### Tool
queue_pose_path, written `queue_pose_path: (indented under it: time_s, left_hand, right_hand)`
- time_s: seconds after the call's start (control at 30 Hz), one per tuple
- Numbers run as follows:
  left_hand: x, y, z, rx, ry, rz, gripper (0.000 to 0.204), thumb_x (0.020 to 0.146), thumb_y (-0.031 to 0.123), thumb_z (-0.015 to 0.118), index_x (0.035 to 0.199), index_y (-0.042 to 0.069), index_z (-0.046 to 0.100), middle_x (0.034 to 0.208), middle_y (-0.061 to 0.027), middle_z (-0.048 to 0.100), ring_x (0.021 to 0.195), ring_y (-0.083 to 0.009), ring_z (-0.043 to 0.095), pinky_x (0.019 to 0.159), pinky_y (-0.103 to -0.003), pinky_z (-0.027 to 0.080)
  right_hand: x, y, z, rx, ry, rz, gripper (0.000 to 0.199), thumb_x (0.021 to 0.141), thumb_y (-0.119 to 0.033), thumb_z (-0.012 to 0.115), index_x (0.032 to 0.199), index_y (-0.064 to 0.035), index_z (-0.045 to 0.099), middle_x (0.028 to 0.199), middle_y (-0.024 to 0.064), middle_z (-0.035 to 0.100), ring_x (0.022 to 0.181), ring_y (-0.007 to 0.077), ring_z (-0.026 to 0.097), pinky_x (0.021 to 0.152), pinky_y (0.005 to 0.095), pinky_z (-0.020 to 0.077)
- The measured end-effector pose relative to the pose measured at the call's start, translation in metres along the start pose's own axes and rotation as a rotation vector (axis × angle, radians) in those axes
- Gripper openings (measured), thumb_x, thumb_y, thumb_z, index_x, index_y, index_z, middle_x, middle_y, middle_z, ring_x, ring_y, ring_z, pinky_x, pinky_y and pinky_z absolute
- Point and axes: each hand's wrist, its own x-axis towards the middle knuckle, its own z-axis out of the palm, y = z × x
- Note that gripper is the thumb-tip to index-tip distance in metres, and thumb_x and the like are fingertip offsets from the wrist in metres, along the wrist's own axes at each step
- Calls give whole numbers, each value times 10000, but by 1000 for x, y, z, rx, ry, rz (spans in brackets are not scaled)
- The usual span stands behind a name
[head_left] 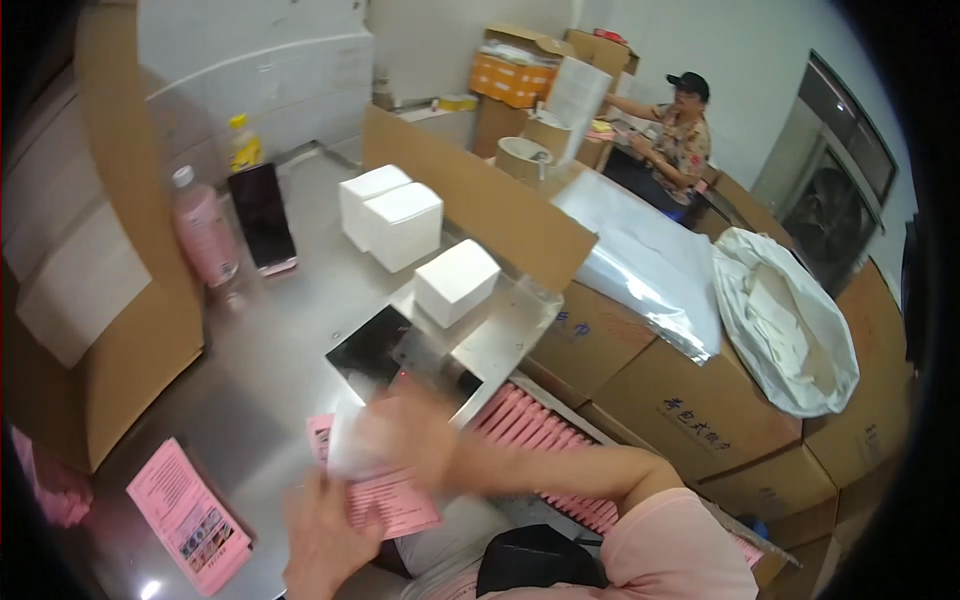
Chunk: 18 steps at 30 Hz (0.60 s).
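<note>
A pink printed leaflet (398, 505) lies at the near edge of the metal table, with my left hand (335, 540) gripping its near left side, thumb on top. Over the leaflet's upper part, my right hand (410, 435) is smeared by motion, so its fingers cannot be read. Between the two hands shows a blurred whitish thing (352, 440) whose kind I cannot make out. To the left lies a stack of pink printed leaflets (190, 515). Just beyond my right hand is a dark flat panel (375, 345) beside a metal tray (505, 335).
Three white boxes, one of them (457, 283) nearest, stand along a cardboard flap (470, 190). A phone (263, 215) leans near a pink bottle (207, 230). An upright carton (150, 370) borders the left. Pink packets (520, 425) fill a box at right. A person (685, 135) sits farther back.
</note>
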Motion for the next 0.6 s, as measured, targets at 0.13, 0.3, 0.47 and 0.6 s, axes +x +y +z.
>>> queue_pose_path:
  time_s: [0.13,0.3,0.47,0.6]
  left_hand:
    - [-1,-5,-12,69,-30,-141,709,701,243,718,1355,49,525,1006,-193,527,900,-374,533,766,-458,418]
    - [20,12,6,-83,60,-301,846,763,146,739,1509,59,350,996,-196,526,883,-413,537,819,-451,439]
    - [-13,20,-28,-142,3,-279,496,867,82,699,1350,80,586,897,-167,607,851,-309,594,780,-404,479]
    - [-18,8,-34,14,145,-75,395,842,118,704,1218,21,630,906,-153,613,863,-358,578,802,-479,463]
  right_hand:
    - [1,-67,1,-14,179,-154,396,809,-162,595,1165,10,572,1086,219,574,1029,391,606,1098,664,319]
    - [59,-13,51,-214,-114,326,416,825,-156,577,1200,22,574,1165,266,587,1102,428,586,1092,700,269]
    - [20,53,43,39,-166,555,347,823,-85,583,1167,-41,601,1019,179,678,965,346,664,988,554,450]
    - [34,44,1,-10,-622,636,285,813,-106,642,1087,-31,622,833,135,680,774,367,678,848,529,514]
